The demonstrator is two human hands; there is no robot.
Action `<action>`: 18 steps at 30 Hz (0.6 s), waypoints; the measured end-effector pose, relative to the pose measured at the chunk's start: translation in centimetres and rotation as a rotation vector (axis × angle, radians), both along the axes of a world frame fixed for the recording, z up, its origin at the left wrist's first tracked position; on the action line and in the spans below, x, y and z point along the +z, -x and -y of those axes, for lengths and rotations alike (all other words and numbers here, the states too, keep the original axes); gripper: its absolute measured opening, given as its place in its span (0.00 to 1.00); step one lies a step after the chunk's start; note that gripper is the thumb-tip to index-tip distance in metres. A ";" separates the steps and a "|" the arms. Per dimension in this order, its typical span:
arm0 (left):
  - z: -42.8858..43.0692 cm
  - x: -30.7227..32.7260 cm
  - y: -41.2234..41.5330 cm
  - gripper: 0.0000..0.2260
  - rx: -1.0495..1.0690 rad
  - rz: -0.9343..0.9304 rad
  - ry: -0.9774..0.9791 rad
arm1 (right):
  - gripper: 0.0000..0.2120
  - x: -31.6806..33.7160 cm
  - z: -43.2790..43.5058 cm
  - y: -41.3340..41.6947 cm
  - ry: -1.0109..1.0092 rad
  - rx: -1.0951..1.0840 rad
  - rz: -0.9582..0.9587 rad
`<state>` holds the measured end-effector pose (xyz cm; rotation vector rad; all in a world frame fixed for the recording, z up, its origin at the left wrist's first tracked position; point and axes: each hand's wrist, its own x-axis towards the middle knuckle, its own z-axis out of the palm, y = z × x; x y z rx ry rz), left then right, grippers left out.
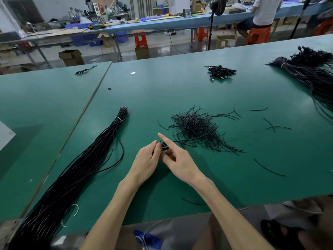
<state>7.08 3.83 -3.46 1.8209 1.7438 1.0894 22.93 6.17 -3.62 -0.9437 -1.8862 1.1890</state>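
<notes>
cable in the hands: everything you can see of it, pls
The cable is thin, black, with a smooth rubbery-looking jacket. It is wound into a small coil over the green table, pinched by the left hand and held from below by the right hand, whose forefinger sticks out straight. One free tail runs right, onto the pile of short black pieces.

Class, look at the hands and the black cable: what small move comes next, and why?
Probably wind one more loop: the left hand pinches a small coil of black cable, the right hand holds it too, and a free tail trails right over the pile of short pieces.
</notes>
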 end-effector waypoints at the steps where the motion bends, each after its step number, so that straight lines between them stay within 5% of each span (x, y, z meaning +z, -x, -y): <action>1: 0.0 0.1 0.0 0.18 0.003 0.028 0.004 | 0.33 0.0 0.2 0.1 -0.055 -0.015 0.006; 4: 0.1 0.4 0.1 0.18 0.030 0.130 0.004 | 0.31 0.0 0.5 0.1 -0.186 -0.091 -0.024; 8: 0.0 0.7 0.6 0.17 0.087 0.339 0.016 | 0.16 -0.4 0.7 0.0 -0.105 -0.169 -0.083; 14: 0.3 1.0 0.3 0.16 -0.040 0.385 0.087 | 0.36 0.2 0.5 0.1 -0.034 -0.126 -0.087; 18: 0.4 1.2 0.1 0.17 -0.098 0.410 0.132 | 0.34 0.7 0.6 -0.3 -0.059 -0.085 -0.075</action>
